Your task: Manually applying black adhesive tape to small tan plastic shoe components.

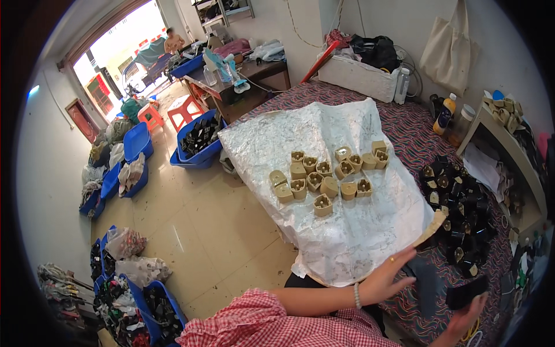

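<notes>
My left hand (pixel 384 280), with a beaded bracelet and a ring, has its fingers stretched out and apart. It is at the near right edge of a crumpled white sheet (pixel 347 243), close to a tan strip (pixel 432 229), and holds nothing. Lower right, my right hand (pixel 467 318) has its fingers around a flat black rectangular piece (pixel 468 292). Between my hands lies a dark grey cloth (pixel 426 283). Several beige blocks (pixel 329 187), shaped like shoe heels and some showing hollow undersides, stand on the sheet.
A heap of glossy black blocks (pixel 462 214) lies right of the sheet on the patterned tablecloth (pixel 404 130). Bottles (pixel 445 114) and a white foam box (pixel 358 76) stand along the back. Blue bins (pixel 200 139) and red stools (pixel 185 110) occupy the floor at left.
</notes>
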Motion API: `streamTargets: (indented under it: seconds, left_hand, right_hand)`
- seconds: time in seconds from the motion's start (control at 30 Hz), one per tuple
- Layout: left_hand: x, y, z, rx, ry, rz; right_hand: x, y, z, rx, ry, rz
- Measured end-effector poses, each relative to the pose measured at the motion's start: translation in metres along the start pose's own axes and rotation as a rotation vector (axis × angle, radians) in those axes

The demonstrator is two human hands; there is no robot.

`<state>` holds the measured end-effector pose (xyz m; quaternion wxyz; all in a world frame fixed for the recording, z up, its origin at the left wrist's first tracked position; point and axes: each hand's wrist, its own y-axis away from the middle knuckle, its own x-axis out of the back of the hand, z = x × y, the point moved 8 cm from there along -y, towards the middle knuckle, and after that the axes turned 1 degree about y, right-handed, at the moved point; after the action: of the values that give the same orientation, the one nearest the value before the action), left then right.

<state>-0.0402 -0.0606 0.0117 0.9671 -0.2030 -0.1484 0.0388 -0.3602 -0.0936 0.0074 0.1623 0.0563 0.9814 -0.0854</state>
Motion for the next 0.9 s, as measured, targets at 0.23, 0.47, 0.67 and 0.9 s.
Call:
streamTargets:
  seconds: [0.23,0.47,0.67,0.9]
  left_hand:
    - [0.041,0.014,0.007,0.016,0.19,0.015]
    - [0.079,0.037,0.004,0.058,0.195,-0.056]
    - [0.208,0.023,-0.067,0.165,-0.719,0.574]
    - [0.242,0.026,-0.138,0.358,-0.114,0.543]
  right_hand:
    - [-0.167,0.066,0.091,-0.471,0.069,-0.576]
    - [-0.256,0.139,0.122,-0.761,0.27,-1.09]
    - [-0.308,0.07,0.14,-0.314,0.187,-0.684]
    - [-0.311,0.081,0.196,-0.429,0.294,-0.732]
